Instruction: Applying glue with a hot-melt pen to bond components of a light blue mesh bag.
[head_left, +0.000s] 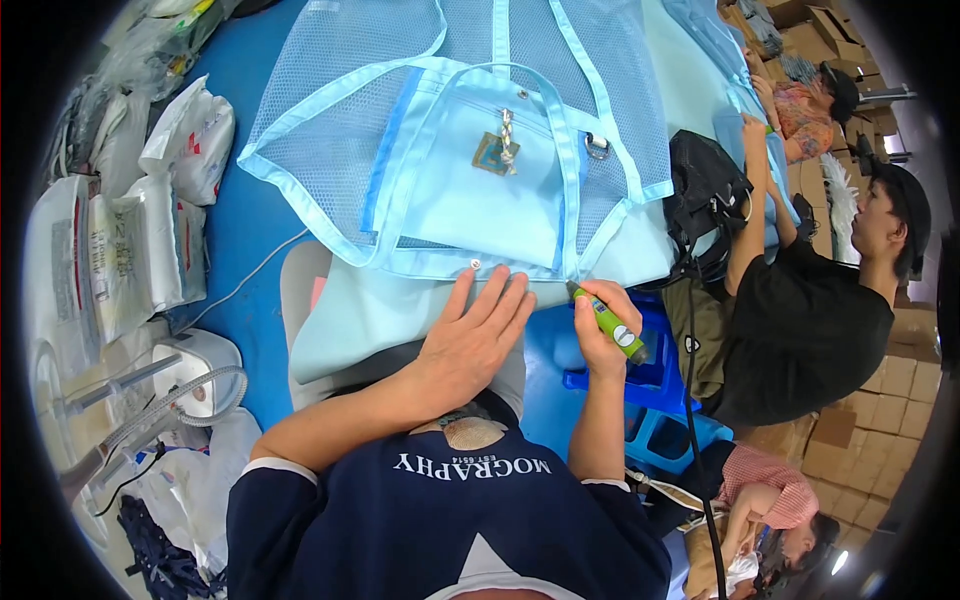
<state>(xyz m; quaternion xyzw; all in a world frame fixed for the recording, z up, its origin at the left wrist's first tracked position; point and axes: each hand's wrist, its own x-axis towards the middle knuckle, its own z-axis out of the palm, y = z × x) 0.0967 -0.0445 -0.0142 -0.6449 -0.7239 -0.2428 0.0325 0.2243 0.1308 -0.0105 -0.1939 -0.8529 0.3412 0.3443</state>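
A light-blue mesh tote bag [480, 210] lies spread in front of me, with a solid pocket, long straps, a small tag with a braided cord [497, 150] and a metal D-ring [596, 147]. My left hand [473, 335] rests flat, fingers stretched out, at the bag's near edge beside a snap button [476, 264]. In my right hand [602, 335] is a green pen-shaped tool [612, 325], gripped with its dark tip at the bag's near right edge, by the base of a strap. The tool's exact kind cannot be made out.
Pale blue fabric [390, 310] lies under the bag and hangs over my lap. A black backpack [700, 195] sits to the right, near a co-worker in black [810, 320]. Blue plastic stools [650, 370] stand right of me. White plastic packages [120, 250] are piled at left.
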